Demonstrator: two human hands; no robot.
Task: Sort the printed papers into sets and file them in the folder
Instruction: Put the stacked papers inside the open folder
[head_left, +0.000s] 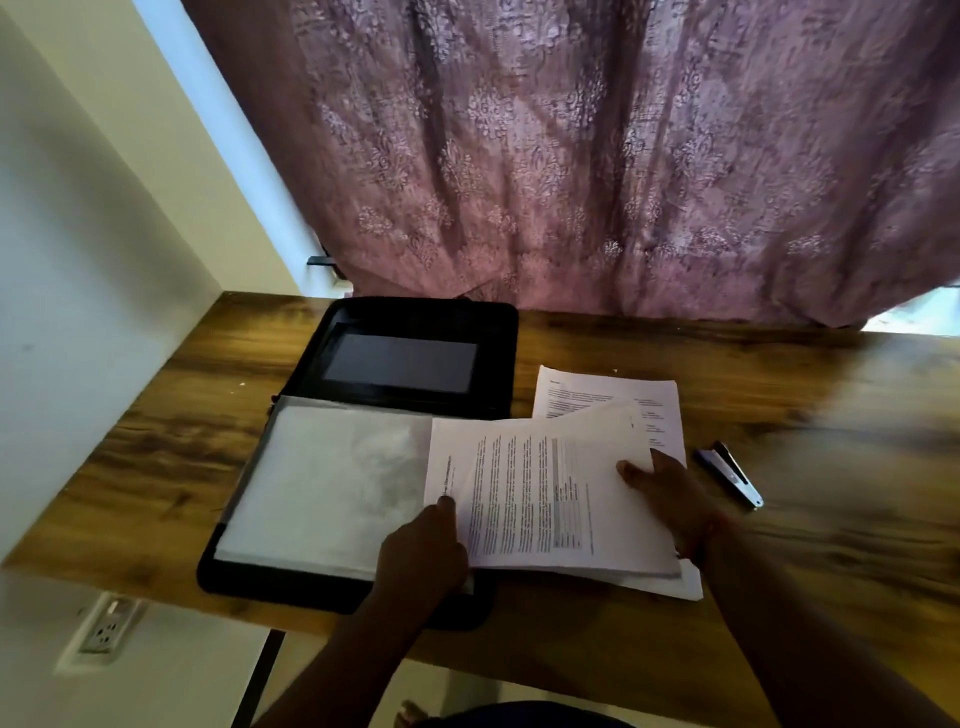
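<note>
A black zip folder (415, 317) lies open on the wooden desk (779, 395), its clear plastic sleeves (322, 483) showing on the near half. A set of printed papers (540, 499) overlaps the folder's right edge. My left hand (423, 551) grips the set's left edge, thumb on top. My right hand (670, 499) holds the set's right side, thumb on top of the sheets. Another printed sheet (602, 392) lies flat behind them, partly covered.
A black and silver stapler (730, 473) lies to the right of the papers. A patterned purple curtain (597, 156) hangs over the desk's far edge. A white wall (104, 260) bounds the left, with a socket (106, 623) below the desk.
</note>
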